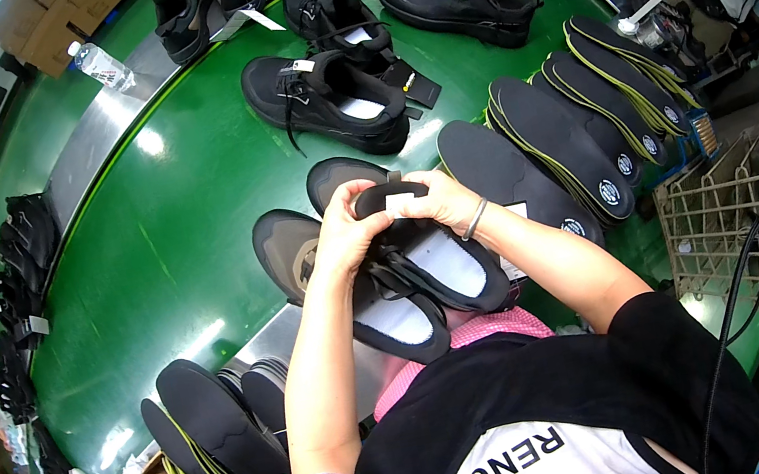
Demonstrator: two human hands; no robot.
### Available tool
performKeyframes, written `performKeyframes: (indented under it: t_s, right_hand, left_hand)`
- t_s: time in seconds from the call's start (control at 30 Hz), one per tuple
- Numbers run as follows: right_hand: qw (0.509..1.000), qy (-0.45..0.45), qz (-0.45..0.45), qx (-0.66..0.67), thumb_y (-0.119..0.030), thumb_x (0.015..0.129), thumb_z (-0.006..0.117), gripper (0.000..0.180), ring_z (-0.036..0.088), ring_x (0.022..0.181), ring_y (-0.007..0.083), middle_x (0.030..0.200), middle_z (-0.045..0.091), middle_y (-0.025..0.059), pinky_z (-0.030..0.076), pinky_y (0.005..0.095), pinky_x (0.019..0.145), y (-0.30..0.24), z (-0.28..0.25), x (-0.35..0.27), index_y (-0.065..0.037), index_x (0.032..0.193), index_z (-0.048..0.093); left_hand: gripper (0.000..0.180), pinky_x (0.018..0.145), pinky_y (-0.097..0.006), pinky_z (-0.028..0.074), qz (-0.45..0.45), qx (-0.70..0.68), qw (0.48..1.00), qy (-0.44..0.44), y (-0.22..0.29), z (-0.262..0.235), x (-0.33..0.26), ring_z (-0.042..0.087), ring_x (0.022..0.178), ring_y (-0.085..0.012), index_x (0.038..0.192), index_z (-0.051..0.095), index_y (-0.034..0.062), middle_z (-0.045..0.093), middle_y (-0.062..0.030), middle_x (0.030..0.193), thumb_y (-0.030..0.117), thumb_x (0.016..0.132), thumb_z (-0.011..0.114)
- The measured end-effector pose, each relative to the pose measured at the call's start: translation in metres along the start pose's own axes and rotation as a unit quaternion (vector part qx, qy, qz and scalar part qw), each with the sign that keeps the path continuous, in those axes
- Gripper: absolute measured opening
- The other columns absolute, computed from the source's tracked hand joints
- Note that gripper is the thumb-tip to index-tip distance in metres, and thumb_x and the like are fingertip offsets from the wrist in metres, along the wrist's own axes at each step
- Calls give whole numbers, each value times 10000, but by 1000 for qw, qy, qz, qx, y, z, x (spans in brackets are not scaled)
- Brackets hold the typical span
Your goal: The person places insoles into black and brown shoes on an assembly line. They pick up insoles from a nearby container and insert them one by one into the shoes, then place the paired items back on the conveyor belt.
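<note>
Two dark sneakers [296, 252] lie side by side on the green belt [158, 246] in front of me. My left hand [343, 233] and my right hand [439, 198] both grip a black strap-like piece [385, 198] at the tongue of the right-hand sneaker [446, 271]. White paper stuffing shows inside both shoes. A bracelet sits on my right wrist.
More black sneakers [329, 94] stand farther up the belt. Black insoles with yellow-green edges are stacked at right [575, 136] and at lower left [216, 433]. A wire rack [753, 222] stands at right, a water bottle [100, 65] on the metal edge at upper left.
</note>
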State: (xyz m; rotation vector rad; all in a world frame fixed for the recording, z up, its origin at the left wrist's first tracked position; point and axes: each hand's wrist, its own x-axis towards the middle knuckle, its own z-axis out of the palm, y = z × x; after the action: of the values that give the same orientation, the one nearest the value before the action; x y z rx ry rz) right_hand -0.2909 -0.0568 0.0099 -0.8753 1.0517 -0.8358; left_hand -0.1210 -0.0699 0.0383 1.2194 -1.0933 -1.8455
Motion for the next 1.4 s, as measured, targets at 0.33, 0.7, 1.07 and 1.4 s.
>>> performKeyframes:
  t_s: [0.33,0.7,1.07,1.4]
  right_hand:
    - [1000,0,1,8,-174,642,707,336,469,608,63,719,529,-6,374,188,536,-6,-2,-3,1,887,558]
    - [1000,-8,-7,25,-172,640,689,359,486,644,71,755,545,7,400,200,578,-6,-9,-6,11,918,555]
    - [999,-45,12,-13,-156,699,661,328,520,790,110,849,573,35,427,236,728,-27,8,-8,5,960,543]
    - [890,-15,-283,-357,-43,811,470,329,479,889,125,1165,455,97,385,246,777,-75,30,-77,17,1133,440]
  left_hand:
    - [479,721,-226,437,0,-3,1000,5,4,4,2,538,794,-127,1044,443,-10,548,-64,875,-26,614,652]
    - [475,709,-228,438,1,-1,1000,9,3,12,4,534,796,-124,1044,438,-3,548,-57,870,-26,619,649]
    - [431,851,-400,359,328,500,737,314,14,51,-89,484,973,-319,1022,492,26,520,-149,1036,104,635,665]
    - [195,687,-349,452,44,385,758,525,-172,44,-313,562,768,-271,880,572,32,590,-121,803,151,726,589]
